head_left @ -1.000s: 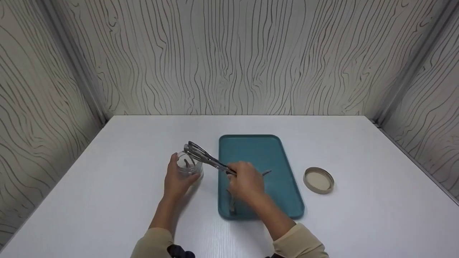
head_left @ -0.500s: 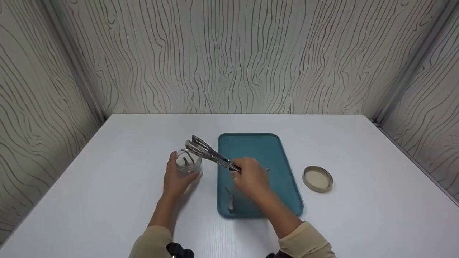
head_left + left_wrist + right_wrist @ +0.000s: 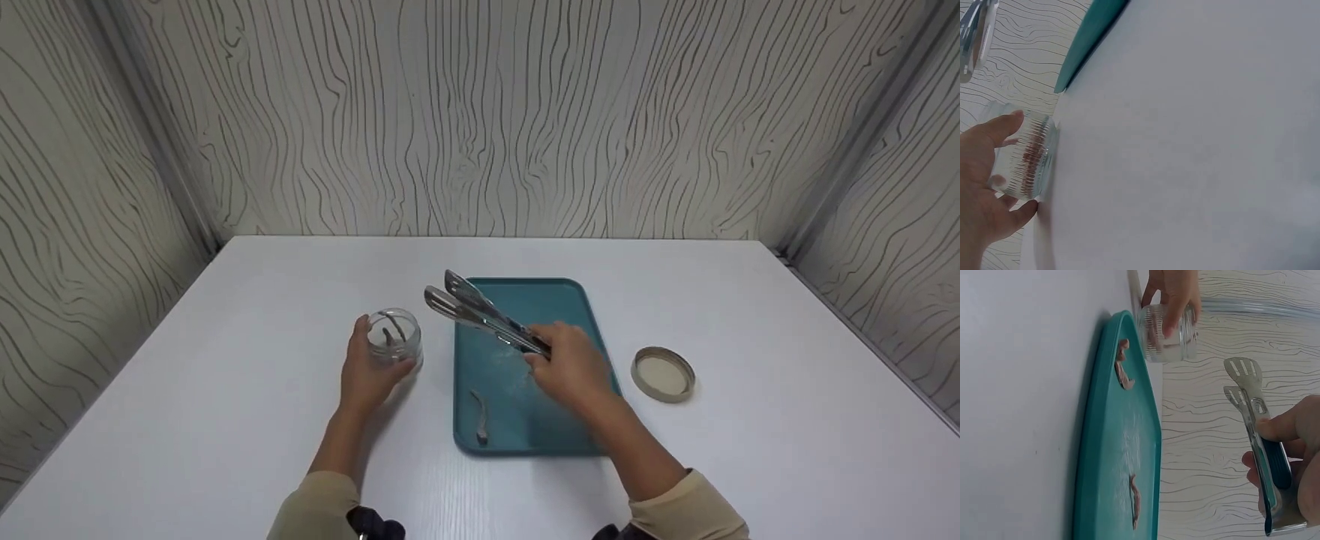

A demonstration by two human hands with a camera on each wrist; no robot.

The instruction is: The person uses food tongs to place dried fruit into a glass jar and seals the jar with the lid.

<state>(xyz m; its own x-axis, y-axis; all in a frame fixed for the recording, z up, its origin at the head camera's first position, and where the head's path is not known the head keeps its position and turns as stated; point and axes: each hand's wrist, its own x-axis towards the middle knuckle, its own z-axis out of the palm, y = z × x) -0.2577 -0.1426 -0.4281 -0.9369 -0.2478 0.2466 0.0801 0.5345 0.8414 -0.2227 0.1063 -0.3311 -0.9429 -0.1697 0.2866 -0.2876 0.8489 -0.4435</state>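
My left hand grips a clear glass jar standing on the table left of the tray. Thin brownish strips lie inside the jar. My right hand holds metal tongs with dark grips above the teal tray. The tongs' slotted tips are spread apart with nothing between them. One slender, curved brownish piece lies at the tray's near left. In the right wrist view a second such piece shows on the tray; the right hand and arm hide it in the head view.
A round beige lid lies to the right of the tray. The white table is enclosed by wood-grain patterned panels at the back and sides.
My right hand has moved right with the tongs, away from above the jar's mouth to over the tray. The tongs' tips have spread wider. My left hand stays on the jar.
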